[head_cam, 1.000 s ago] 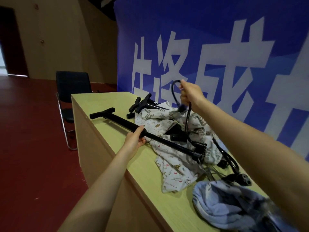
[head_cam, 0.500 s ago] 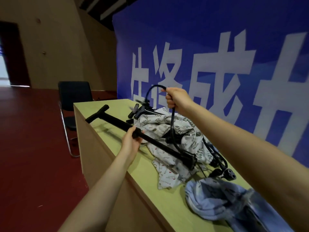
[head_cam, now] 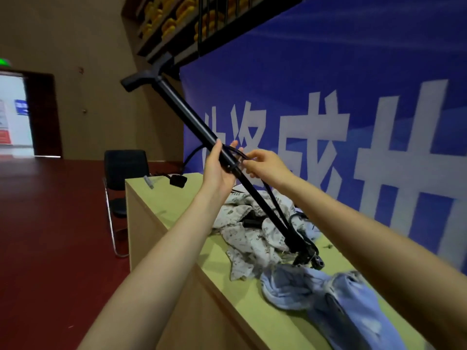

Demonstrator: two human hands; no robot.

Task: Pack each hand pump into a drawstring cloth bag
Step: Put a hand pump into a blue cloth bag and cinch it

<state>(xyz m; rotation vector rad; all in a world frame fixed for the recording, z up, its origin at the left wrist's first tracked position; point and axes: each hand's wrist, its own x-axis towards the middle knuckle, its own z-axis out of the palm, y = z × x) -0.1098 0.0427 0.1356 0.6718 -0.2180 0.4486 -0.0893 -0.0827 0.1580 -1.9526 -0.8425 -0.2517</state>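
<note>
Near bag: a crumpled pale blue cloth drawstring bag (head_cam: 326,296) lies on the yellow-green desk (head_cam: 242,296), closest to the person.
Pile: white printed cloth bags (head_cam: 252,238) lie heaped beyond it, other black pump parts among them.
Change: the long black hand pump with a T-handle (head_cam: 202,127), flat on the desk a second ago, now stands tilted, base down by the pile, handle high.
Meaning: probably tidying the hose before bagging; no pump is visibly packed yet.
Left hand (head_cam: 218,170): wraps the pump barrel at mid-length.
Right hand (head_cam: 265,166): pinches the thin black hose (head_cam: 274,200) against the barrel, just beside the left hand.
Far: a black chair (head_cam: 126,170) stands past the desk end.
</note>
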